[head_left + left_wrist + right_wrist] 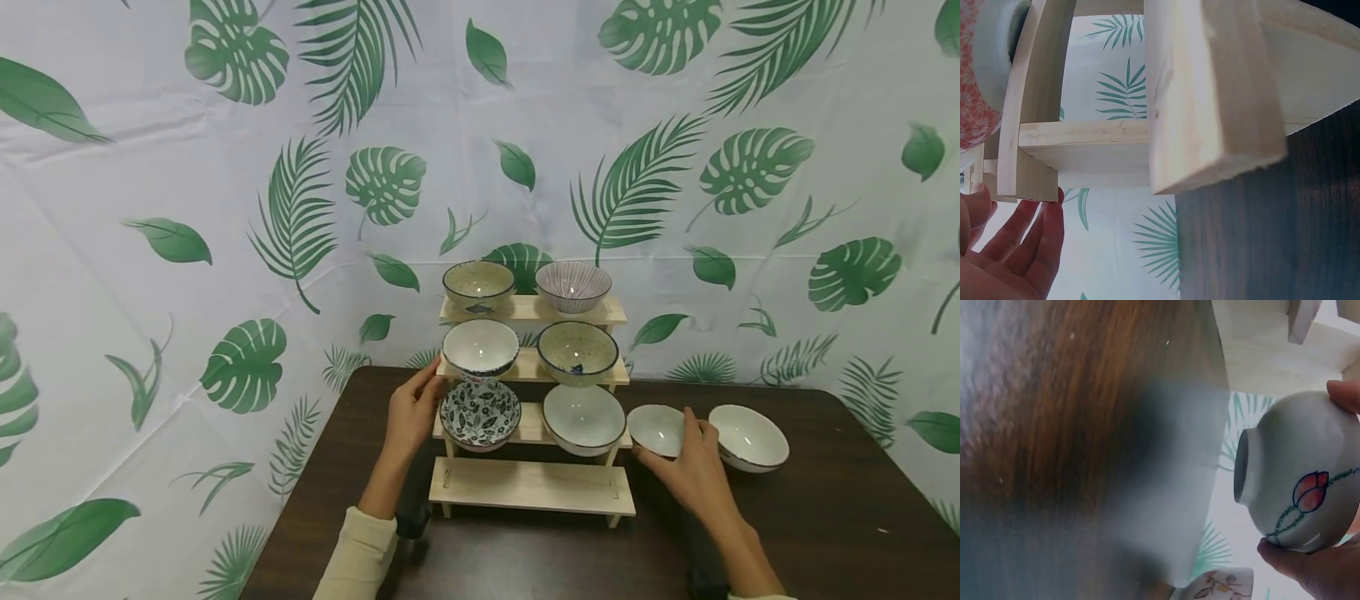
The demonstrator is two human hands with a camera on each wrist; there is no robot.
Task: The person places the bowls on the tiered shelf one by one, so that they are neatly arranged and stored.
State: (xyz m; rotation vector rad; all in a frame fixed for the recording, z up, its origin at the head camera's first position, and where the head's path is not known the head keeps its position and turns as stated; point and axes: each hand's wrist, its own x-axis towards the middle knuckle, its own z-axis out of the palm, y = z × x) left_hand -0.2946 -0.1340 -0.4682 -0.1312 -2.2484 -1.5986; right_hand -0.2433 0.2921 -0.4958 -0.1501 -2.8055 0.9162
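My right hand (696, 467) holds a small white bowl (654, 428) beside the right end of a stepped wooden rack (532, 485). In the right wrist view, a pink flower bud and green vine decorate this bowl's (1300, 469) outside, and its foot is off the table. Thumb and fingers grip opposite sides of it. My left hand (412, 408) is at the rack's left side; in the left wrist view its fingertips touch the end of a shelf board (1038, 181), fingers nearly straight.
Bowls stand in pairs on the upper three steps, including a black-floral bowl (480, 415) and a plain white bowl (583, 419). Another white bowl (748, 438) sits on the dark table (840, 517) to the right. Behind hangs a leaf-patterned cloth (540, 208).
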